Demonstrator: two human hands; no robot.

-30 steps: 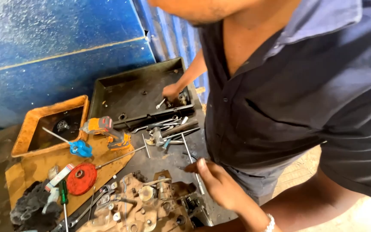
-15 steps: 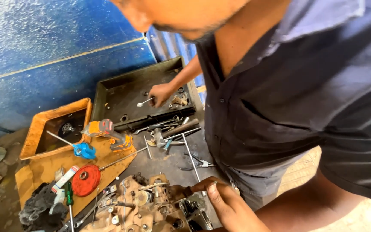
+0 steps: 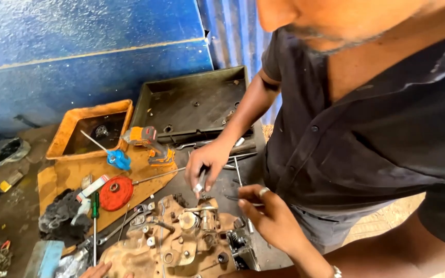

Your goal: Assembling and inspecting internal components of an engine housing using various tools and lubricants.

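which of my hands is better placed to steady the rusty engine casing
Left, likely: fingertips of the left hand show at the bottom edge, at the near corner of the rusty engine casing. The right hand is out of view. Both hands above the casing belong to a co-worker.

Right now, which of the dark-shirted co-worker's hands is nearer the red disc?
Their right. The right hand is above the engine, closer to the red disc; the left hand lies beyond it, farther off.
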